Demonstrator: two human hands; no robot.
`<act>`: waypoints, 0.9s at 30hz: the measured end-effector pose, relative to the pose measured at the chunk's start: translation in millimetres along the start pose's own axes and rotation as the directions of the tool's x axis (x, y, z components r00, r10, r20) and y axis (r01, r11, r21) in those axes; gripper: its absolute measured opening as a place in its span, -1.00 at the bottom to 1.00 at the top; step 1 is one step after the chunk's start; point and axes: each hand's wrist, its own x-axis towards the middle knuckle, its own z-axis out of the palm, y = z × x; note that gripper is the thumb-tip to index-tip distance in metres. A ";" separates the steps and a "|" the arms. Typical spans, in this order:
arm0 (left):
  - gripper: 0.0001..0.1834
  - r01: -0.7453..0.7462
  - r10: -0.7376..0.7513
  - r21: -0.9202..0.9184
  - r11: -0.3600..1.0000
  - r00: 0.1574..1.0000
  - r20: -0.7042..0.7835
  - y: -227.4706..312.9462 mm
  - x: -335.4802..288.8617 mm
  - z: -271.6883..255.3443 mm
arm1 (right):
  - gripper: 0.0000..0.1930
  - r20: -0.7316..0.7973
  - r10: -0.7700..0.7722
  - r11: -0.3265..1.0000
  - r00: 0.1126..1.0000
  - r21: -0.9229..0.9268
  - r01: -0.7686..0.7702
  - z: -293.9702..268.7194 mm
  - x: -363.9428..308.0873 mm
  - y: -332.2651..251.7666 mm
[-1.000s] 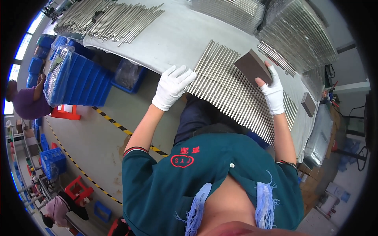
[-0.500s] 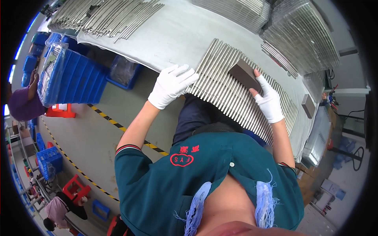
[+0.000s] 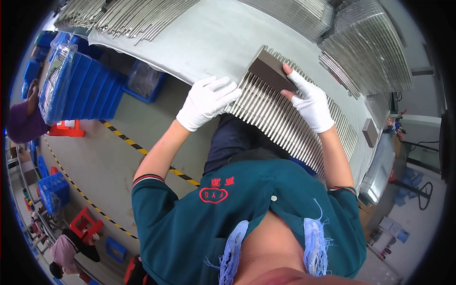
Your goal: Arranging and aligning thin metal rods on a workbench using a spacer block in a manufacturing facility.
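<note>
Dark brown, straight-edged rectangular block [image 3: 271, 72] of matte appearance, with two long faces showing. Beneath it is a broad row of slender, bright silver metal rods [image 3: 287, 124], laid side by side and nearly parallel, their polished lengths catching the light as pale stripes. The block lies across the rods, its long axis following the row, at the row's left end and toward the tips farther from the person. The row rests on a white-covered surface [image 3: 209, 53], along the edge nearest the person.

Of the two hands, both in white gloves, the right hand [image 3: 306, 100] has hold of the block near its right end, partly closed, with the bare tips of thumb and forefinger set against opposite long sides. The left hand [image 3: 207, 102], empty of the block and well apart from the right, is spread nearly flat, its fingers extended and its fingertips at the left edge of the row; whether these press on the outermost rod cannot be told. The block lies between the hands, farther from the person than the right wrist. A second, smaller-looking grey-brown block [image 3: 369, 133] lies beyond the row's right end.
</note>
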 end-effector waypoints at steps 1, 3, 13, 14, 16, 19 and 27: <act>-0.56 0.002 -0.002 -0.003 1.000 1.000 -0.007 0.2 -0.3 -0.4 | -0.36 -0.009 -0.025 1.000 1.000 0.001 0.025 1.9 3.0 -1.4; -0.57 0.003 -0.003 -0.007 1.000 1.000 -0.013 -0.1 0.1 0.1 | -0.39 0.003 -0.047 0.999 0.999 -0.027 0.047 9.8 12.4 -6.5; -0.54 0.050 -0.050 -0.007 0.999 0.999 -0.009 -2.3 -8.5 4.0 | -0.44 0.123 -0.086 0.995 0.989 -0.041 0.091 14.1 9.7 8.9; -0.55 0.049 -0.049 -0.027 0.998 0.999 -0.009 -2.1 -7.4 3.8 | -0.44 0.120 -0.084 0.995 0.989 -0.041 0.090 14.6 13.1 5.0; -0.56 0.046 -0.046 -0.012 0.999 0.999 -0.002 -3.8 -9.0 6.4 | -0.45 0.059 -0.242 0.947 0.968 -0.204 0.249 20.4 28.1 -7.3; -0.57 0.047 -0.047 -0.006 0.999 0.999 -0.012 -2.7 -7.1 8.2 | -0.46 0.101 -0.226 0.956 0.969 -0.169 0.241 26.9 36.9 -12.4; -0.53 0.080 -0.084 -0.071 0.994 0.995 -0.051 -2.3 -10.9 5.5 | -0.36 -0.059 0.070 0.997 0.996 -0.033 -0.072 -22.2 -34.3 12.1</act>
